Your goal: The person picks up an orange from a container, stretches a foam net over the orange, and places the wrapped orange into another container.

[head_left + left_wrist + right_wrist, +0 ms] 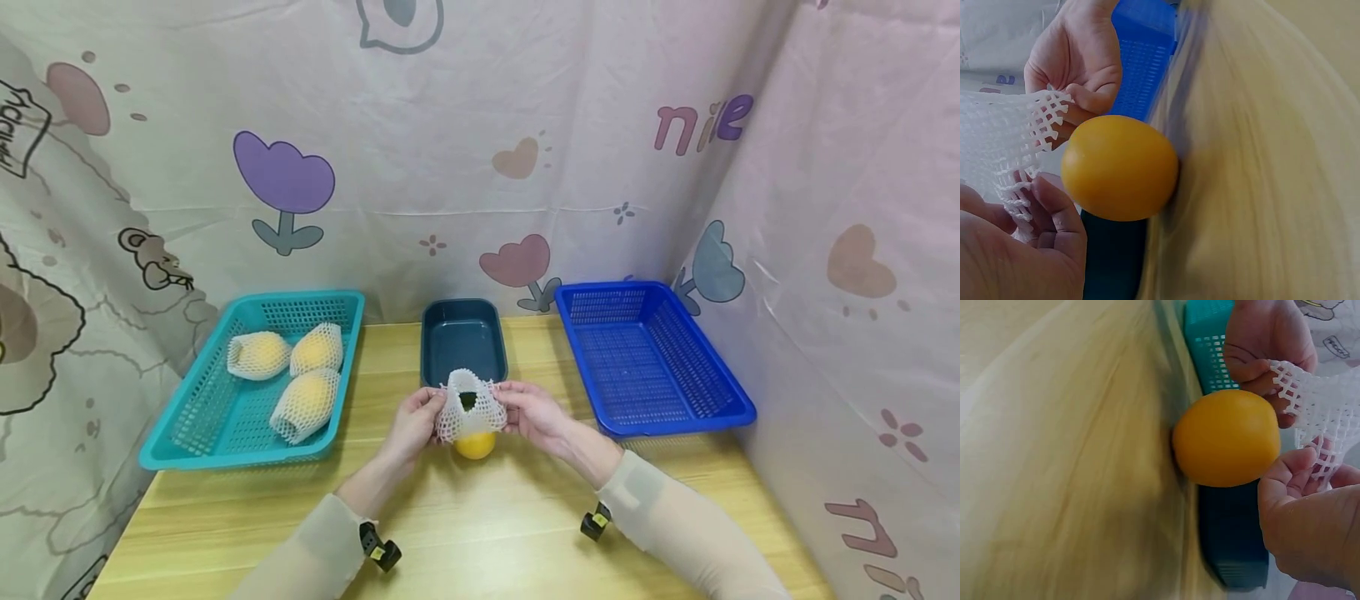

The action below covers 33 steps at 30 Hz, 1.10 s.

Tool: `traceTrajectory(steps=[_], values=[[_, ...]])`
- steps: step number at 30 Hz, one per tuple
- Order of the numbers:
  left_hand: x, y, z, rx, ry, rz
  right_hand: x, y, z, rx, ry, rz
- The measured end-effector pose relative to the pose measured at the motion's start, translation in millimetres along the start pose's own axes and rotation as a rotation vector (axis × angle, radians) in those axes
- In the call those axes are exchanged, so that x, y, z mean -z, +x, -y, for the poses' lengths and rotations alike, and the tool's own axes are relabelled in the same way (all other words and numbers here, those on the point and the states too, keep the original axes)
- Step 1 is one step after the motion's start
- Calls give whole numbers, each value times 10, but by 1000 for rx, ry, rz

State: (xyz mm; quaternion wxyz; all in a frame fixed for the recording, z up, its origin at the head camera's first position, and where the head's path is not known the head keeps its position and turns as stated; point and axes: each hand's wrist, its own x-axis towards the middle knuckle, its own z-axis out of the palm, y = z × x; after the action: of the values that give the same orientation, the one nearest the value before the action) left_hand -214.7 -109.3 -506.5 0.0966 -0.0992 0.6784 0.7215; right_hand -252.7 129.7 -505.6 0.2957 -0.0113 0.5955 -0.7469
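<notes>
A white foam net sleeve (459,421) is stretched between my two hands above the table. My left hand (414,423) pinches one side of its edge, with thumb and fingers curled on the mesh. On the opposite side my right hand (534,414) grips the edge the same way. Just under the sleeve is a smooth, rounded yellow-orange fruit (476,447), bare in both wrist views, where the fruit (1119,169) appears outside the mesh (1329,403). Neither hand appears to hold the fruit. Something dark shows through the sleeve's opening.
At left, a teal basket (225,457) holds 3 yellow fruits (307,404) in white foam nets. Behind my hands stands a small dark teal tray (463,333). A blue basket (652,358) sits to the right. Printed curtains (420,167) hang behind the wooden table (480,533).
</notes>
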Motion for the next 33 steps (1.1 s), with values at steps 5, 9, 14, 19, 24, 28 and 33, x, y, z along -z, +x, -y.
traceTrajectory(steps=[5,9,14,19,24,28,33], values=[[-10,-13,81,11,14,12,17,-24,-74,-23,-9,-14],[-9,0,155,23,24,11,38,-28,-131,-45,-7,-25],[-3,34,248,24,42,14,71,3,-189,-57,4,-29],[19,44,334,21,82,26,113,13,-235,-72,6,-30],[38,55,406,44,104,54,149,14,-279,-73,-16,-22],[39,70,445,30,141,63,166,16,-306,-72,-38,-21],[30,60,461,-50,258,56,171,17,-327,-65,-83,-26]])
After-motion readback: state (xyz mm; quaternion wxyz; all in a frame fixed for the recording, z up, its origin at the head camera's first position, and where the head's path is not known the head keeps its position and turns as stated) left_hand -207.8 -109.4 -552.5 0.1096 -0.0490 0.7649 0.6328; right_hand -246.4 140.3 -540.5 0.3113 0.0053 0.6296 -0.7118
